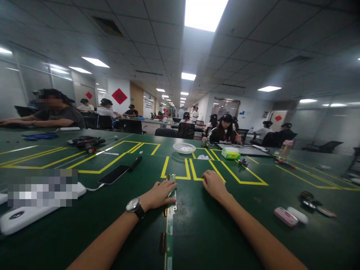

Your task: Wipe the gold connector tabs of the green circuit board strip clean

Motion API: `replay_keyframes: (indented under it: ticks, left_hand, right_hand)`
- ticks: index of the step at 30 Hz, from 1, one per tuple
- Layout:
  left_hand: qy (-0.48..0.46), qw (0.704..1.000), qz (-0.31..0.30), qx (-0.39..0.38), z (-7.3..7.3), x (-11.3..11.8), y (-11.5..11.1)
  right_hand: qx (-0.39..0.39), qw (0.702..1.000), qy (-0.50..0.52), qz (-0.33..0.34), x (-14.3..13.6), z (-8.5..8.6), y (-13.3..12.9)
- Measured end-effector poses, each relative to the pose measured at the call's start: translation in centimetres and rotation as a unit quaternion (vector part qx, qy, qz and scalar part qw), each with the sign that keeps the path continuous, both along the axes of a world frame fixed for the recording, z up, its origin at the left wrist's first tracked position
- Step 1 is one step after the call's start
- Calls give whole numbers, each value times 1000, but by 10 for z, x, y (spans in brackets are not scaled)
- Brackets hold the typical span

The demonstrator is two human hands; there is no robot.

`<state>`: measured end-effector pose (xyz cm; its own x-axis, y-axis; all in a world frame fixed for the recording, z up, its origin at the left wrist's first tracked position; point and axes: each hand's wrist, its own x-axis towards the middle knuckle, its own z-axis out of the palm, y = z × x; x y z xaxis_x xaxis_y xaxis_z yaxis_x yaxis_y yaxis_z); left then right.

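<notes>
A long, narrow green circuit board (170, 240) with brown flexible strips along its left edge lies on the green table (202, 232), running away from me. My left hand (159, 193), below a wristwatch (133, 205), rests across the upper part of the board, fingers extended over it and thumb at its right edge. To the right, my right hand (213, 184) lies on the table beside the yellow tape outlines, its fingers curled; whether something small is under them is hidden.
Beyond my hands stand a white round basket (184, 148) and a green-white packet (231, 153). A black phone (115, 174) and white devices (42, 213) lie left; a pink case (285, 216) and a black object (306, 199) lie right. People sit across and at far left.
</notes>
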<state>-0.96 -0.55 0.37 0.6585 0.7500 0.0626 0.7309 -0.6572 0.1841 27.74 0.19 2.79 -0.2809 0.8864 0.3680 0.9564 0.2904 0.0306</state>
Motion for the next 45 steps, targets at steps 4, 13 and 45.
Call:
replay_keyframes:
  ticks: [4, 13, 45]
  left_hand:
    - [0, 1000, 18, 16, -1, -1, 1]
    - [17, 999, 33, 10, -2, -2, 2]
    - [26, 999, 29, 5, -6, -6, 5]
  right_hand:
    - [-58, 990, -26, -129, 25, -5, 10]
    - [-76, 972, 48, 219, -36, -15, -17]
    - [-57, 944, 61, 319, -53, -11, -38]
